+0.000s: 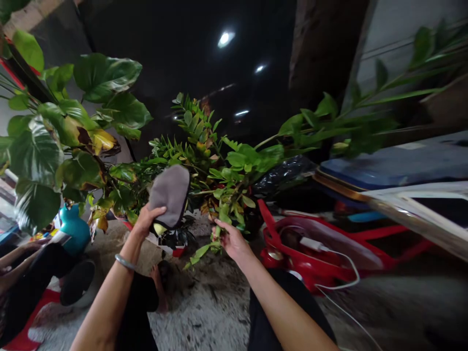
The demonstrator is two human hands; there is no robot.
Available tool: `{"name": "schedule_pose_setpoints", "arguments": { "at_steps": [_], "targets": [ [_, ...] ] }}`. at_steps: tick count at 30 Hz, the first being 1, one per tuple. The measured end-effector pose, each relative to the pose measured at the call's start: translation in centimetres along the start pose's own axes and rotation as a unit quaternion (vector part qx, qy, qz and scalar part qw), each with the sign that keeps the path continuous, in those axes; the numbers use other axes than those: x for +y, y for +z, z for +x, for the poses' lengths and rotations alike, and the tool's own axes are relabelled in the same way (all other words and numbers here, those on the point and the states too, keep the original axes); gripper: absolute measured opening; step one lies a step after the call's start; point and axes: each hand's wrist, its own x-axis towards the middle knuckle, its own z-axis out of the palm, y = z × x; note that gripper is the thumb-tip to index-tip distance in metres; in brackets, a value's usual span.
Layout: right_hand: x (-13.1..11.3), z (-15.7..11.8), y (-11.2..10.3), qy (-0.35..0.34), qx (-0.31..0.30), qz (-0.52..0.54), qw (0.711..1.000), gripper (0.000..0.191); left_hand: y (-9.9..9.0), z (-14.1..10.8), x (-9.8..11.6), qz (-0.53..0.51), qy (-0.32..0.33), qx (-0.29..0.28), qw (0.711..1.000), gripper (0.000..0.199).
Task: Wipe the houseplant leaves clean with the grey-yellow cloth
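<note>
My left hand [146,219], with a bangle on the wrist, grips a grey cloth pad [170,195] by its lower left edge, the thumb lying on its face. The pad is held up in front of the leafy potted plants. To its right, my right hand [231,239] has its fingers closed on a green plant stem [224,214], low in the foliage. Leaves hang below and beside these fingers.
Large-leaved plants [78,122] rise at the left, above a teal vase [75,229] and a dark bucket [78,282]. A seated person's arms show at the left edge. On the right are a red basket [329,253] with a white cable [353,273] and stacked boards [395,165].
</note>
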Motion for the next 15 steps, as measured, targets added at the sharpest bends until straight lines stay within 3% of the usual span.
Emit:
{"name": "schedule_pose_setpoints", "arguments": {
  "at_steps": [3, 5, 8, 12, 15],
  "targets": [
    [0.1, 0.0, 0.0, 0.013, 0.030, 0.023, 0.999, 0.027, 0.4, -0.2, -3.3, 0.063, -0.063, -0.039, 0.995, 0.044],
    [0.0, 0.0, -0.3, 0.002, 0.023, 0.029, 0.999, 0.028, 0.3, -1.4, -3.8, 0.061, -0.096, -0.096, 0.989, 0.044],
    [-0.2, 0.0, -0.7, 0.000, -0.009, 0.034, 0.999, 0.031, 0.8, -2.5, -0.9, -0.008, -0.063, -0.137, 0.989, 0.052],
    [-0.5, -0.2, -0.6, 0.005, -0.027, 0.024, 0.999, 0.031, 3.3, 0.1, 4.2, -0.119, 0.038, -0.088, 0.988, 0.055],
    [-0.6, -0.3, -0.1, -0.001, -0.018, 0.029, 0.999, 0.029, 5.2, 2.7, 3.9, -0.121, 0.026, -0.047, 0.991, 0.050]
  ]
}}
